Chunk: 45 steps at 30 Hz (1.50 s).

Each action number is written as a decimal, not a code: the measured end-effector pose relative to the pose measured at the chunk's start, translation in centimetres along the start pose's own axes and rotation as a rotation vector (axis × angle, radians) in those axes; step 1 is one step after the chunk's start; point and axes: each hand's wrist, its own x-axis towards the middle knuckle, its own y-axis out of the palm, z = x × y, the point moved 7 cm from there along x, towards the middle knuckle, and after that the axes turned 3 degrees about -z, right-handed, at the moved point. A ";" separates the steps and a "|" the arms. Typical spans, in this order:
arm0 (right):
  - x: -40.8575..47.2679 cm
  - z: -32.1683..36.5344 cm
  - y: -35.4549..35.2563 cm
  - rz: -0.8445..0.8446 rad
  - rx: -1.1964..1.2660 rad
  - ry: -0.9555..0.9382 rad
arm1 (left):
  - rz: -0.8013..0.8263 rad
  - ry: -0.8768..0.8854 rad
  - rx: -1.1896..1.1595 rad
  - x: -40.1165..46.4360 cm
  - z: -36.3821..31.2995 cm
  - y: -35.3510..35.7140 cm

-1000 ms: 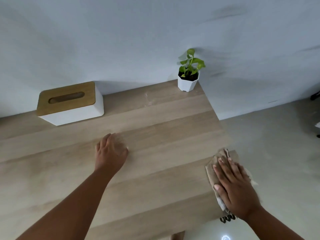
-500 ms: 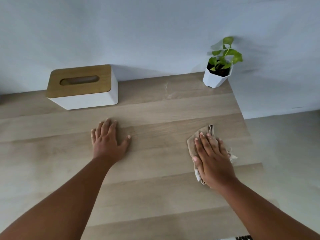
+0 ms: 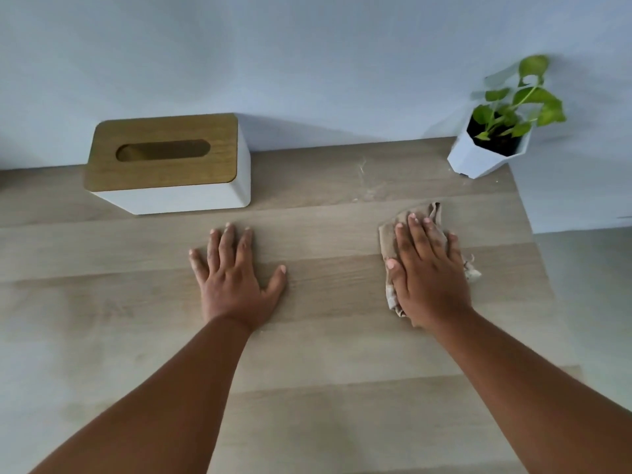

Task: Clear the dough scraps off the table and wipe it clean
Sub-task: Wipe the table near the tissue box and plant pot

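Palms lay flat on the wooden desk [image 3: 307, 388]. The right hand [image 3: 429, 278], fingers spread rather than gripping, pressed a crumpled beige cloth [image 3: 388, 234] down, near and in front of the potted plant [image 3: 492, 145]. A floury smear [image 3: 367, 186] sat between plant and cloth. The left hand [image 3: 234, 282] rested open, further from the plant, in front of the tissue box [image 3: 167, 165].

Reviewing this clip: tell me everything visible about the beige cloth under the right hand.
The crumpled beige cloth looks like soft woven fabric, bunched rather than folded. It lies on the light wood-grain table, towards the far right side. The right hand lies flat on it, fingers spread, covering most of it. Cloth shows beyond the fingertips, along the thumb side, and as a paler frayed edge at the little-finger side. Just beyond it the table carries a whitish smear.
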 end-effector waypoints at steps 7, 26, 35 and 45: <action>8.9 1.5 -0.5 0.043 0.002 0.099 | 0.024 -0.010 -0.006 0.2 0.0 -0.1; 9.6 9.6 -0.2 0.063 0.045 -0.116 | 0.024 -0.014 -0.024 0.1 -0.1 -0.5; -3.0 5.3 -0.6 -0.002 0.105 -0.071 | 0.010 -0.004 -0.035 0.0 0.0 -0.5; -3.6 1.0 -0.6 -0.027 0.028 0.143 | -0.005 0.007 -0.030 0.0 0.1 -0.3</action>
